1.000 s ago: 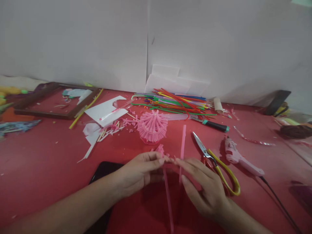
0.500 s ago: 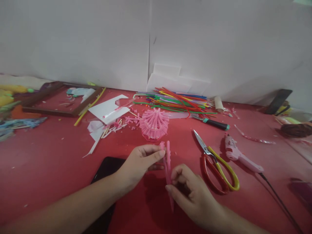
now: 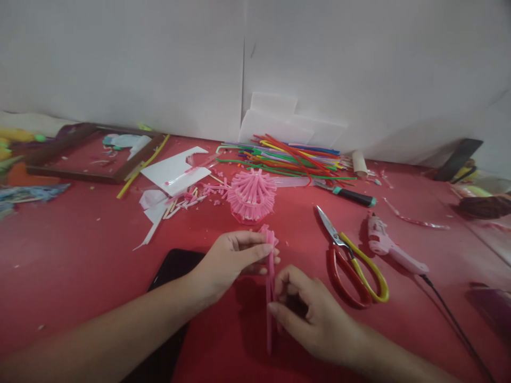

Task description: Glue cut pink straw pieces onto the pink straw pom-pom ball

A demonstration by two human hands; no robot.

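Observation:
Thin pink straw-like strips [image 3: 270, 298] stand nearly upright between my two hands, above the red table. My left hand [image 3: 245, 252] pinches them near the top, thumb on the near side, with a ragged pink end showing above the fingers. Lower down, my right hand [image 3: 297, 300] has its thumb and bent fingers closed on the strips from the right. Just beyond my hands sits a round, domed pink model [image 3: 253, 197] built from many short pink pieces. A black phone-like slab [image 3: 175, 266] lies partly under my left forearm.
Right of my hands lie scissors [image 3: 355, 268] with red and yellow handles and a pink glue gun [image 3: 393, 247]. Behind are a bundle of coloured sticks [image 3: 283, 157], a black-handled knife [image 3: 353, 197] and a cardboard roll [image 3: 359, 163]. Leftward are white card [image 3: 175, 175] and a wooden frame [image 3: 72, 175].
The pink strips have come closer together and now look nearly aligned, with their lower end shifted left. My hands stay close to where they were, and the view has tilted slightly.

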